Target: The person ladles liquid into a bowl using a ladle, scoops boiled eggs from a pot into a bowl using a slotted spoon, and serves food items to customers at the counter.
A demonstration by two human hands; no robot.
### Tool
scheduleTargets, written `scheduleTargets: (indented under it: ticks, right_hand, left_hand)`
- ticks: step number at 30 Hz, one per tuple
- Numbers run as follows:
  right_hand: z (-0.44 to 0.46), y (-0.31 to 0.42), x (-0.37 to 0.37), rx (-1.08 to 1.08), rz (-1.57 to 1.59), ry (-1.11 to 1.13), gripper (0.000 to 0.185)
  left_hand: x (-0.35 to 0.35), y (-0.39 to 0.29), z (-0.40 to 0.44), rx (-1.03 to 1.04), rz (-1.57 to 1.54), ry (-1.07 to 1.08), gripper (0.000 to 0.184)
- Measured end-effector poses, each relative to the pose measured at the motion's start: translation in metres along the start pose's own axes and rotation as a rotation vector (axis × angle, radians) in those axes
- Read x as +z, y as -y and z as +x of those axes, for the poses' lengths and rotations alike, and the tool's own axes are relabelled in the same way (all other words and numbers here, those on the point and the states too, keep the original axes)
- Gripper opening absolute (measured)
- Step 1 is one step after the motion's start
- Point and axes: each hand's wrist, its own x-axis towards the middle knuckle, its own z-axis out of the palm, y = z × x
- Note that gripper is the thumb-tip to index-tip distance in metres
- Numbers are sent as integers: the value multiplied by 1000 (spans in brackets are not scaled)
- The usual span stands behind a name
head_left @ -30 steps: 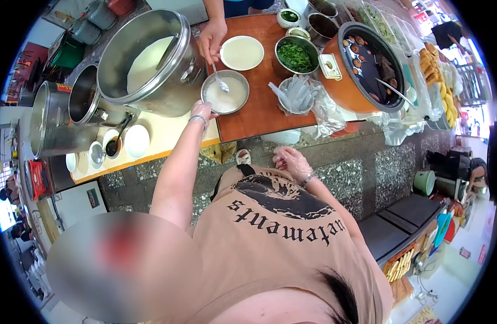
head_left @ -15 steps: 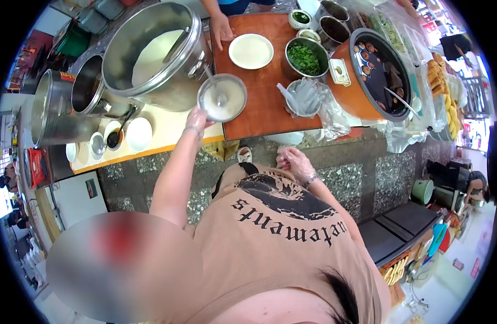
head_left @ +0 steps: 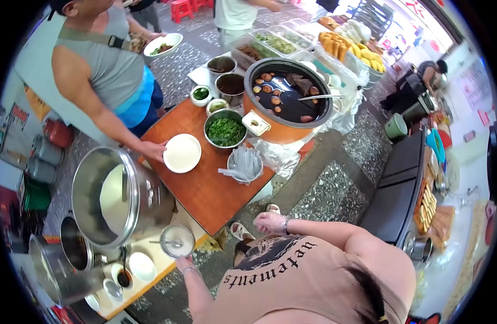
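Brown table (head_left: 205, 200): it is spreading across the middle of the frame, its lower corner pointing down near your metal bowl.
Large metal pot (head_left: 157, 201): it is standing left of centre, pale liquid lying inside, its wall rising just above your bowl.
Co-worker (head_left: 110, 75): this person is standing at upper left, one hand (head_left: 150, 151) touching the left edge of a white bowl (head_left: 182, 171) on the brown table.
Orange pot (head_left: 285, 136): it is standing at upper centre, eggs (head_left: 276, 100) lying in its dark liquid.
Metal bowl (head_left: 177, 229): you are holding it below left of centre, over the end of the cream table (head_left: 161, 261); whether its base is touching anything, you cannot tell. It is probably feeling light and stiff, with a rim that may slip under damp fingers; the whitish contents would likely slosh if tilted, so the rim and the underside look like the surest hold.
Left hand (head_left: 184, 264): its fingers are pinching the bowl's near edge, the parts underneath hiding from view.
Right hand (head_left: 270, 222): it is hanging before your shirt, fingers curling loosely; whether they are pressing together, you cannot tell.
Spoon (head_left: 163, 242): it is lying in the metal bowl, handle jutting left over the rim.
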Motion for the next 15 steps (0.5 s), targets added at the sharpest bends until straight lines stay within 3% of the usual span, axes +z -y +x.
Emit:
scheduleTargets:
  ticks: [5, 7, 9, 15]
  right_hand:
    - [-2, -2, -3, -6, -59, -15, 29]
    - [0, -4, -9, -6, -77, -38, 30]
    - [-8, 0, -11, 30, -57, -78, 31]
    - [-18, 0, -31, 51, 1, -84, 31]
  left_hand:
    - [26, 63, 65, -110, -290, -45, 28]
    - [47, 54, 46, -153, -280, -71, 30]
    - [47, 57, 41, -55, -352, 68, 36]
    - [42, 55, 32, -43, -251, 198, 43]
